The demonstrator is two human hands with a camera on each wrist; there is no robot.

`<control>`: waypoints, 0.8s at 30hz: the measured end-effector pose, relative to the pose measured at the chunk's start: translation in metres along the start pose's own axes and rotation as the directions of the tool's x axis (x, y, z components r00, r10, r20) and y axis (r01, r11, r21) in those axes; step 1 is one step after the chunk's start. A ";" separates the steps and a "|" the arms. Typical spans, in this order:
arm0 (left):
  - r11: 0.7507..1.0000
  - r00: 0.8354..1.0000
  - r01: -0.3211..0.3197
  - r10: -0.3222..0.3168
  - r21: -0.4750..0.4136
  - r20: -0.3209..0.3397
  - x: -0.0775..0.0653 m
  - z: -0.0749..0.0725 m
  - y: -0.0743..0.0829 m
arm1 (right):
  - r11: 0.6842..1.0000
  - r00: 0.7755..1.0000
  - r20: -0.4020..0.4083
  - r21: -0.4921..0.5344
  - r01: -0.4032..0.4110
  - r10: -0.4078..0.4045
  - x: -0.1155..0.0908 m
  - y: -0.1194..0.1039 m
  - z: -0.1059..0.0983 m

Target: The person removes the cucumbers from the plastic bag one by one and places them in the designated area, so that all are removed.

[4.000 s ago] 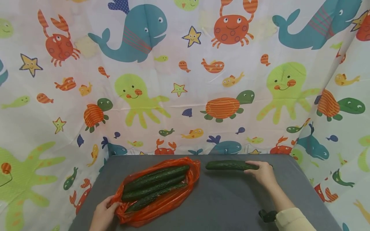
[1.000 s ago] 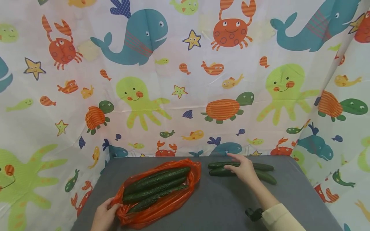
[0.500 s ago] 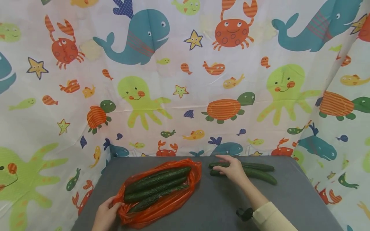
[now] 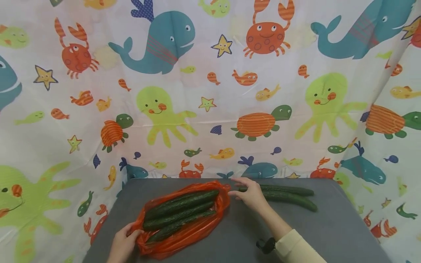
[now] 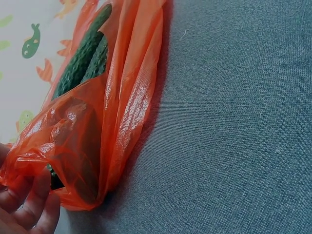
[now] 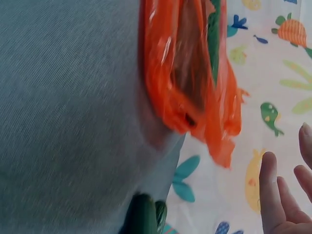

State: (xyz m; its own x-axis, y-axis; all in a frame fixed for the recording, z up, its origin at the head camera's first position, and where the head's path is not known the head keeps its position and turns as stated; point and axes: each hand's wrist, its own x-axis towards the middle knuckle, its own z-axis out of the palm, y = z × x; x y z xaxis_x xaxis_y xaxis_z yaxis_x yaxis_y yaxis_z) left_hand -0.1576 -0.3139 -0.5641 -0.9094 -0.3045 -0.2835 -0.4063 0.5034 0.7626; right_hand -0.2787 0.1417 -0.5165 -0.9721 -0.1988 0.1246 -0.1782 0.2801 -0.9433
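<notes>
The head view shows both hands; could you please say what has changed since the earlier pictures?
The right hand has let go of one of the two cucumbers and moved left, near the right end of the orange bag. The left hand still grips the bag's left end; the three cucumbers stay inside.

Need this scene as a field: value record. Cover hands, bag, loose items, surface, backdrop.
left hand: grips the near end of the thin red-orange plastic bag
right hand: fingers extended, near bag's far end, holding nothing
bag contents: at least three long, dark-green, bumpy cucumbers
loose cucumbers: two, side by side, right of bag
surface: grey cloth-textured tabletop
backdrop: white sheet with sea-animal prints
</notes>
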 end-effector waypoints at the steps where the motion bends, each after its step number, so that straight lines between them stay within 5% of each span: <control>1: 1.000 1.000 0.000 0.000 0.004 -0.002 0.000 -0.001 0.000 | 1.000 1.000 0.003 0.011 0.010 -0.011 0.000 -0.001 0.004; 24: 1.000 1.000 0.007 -0.007 0.001 0.017 0.001 -0.001 0.000 | 0.995 0.994 0.039 -0.009 0.104 -0.103 0.007 -0.021 0.069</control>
State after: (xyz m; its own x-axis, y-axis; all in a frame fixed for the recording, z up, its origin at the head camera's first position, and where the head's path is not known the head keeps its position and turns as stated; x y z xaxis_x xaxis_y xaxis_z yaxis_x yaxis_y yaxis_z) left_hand -0.1588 -0.3149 -0.5640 -0.9079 -0.2942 -0.2987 -0.4128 0.5019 0.7601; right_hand -0.2715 0.0702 -0.5173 -0.9418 -0.2632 0.2093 -0.2794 0.2662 -0.9226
